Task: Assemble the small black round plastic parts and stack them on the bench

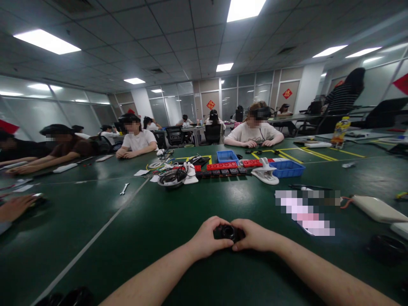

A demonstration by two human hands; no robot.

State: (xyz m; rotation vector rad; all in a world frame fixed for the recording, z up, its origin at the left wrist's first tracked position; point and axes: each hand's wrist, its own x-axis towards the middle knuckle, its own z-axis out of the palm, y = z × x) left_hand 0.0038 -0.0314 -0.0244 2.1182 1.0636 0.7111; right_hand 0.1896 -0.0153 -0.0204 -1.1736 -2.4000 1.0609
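Note:
In the head view, a small black part with a round, ring-like opening (228,232) is held just above or on the green table top. My left hand (211,234) is closed around its left side, with the thumb along the near edge. From the right, my right hand (251,235) grips the same part, its thumb meeting the left thumb in front. Fingers cover most of the part, so its exact kind cannot be made out.
On the green table (153,221) are a wrench (124,189), a red power strip (221,165), blue bins (288,168), a white clamp base (265,173) and a white power bank (379,208). Black round parts (387,247) lie right. A co-worker's hand (19,206) rests left; others sit opposite.

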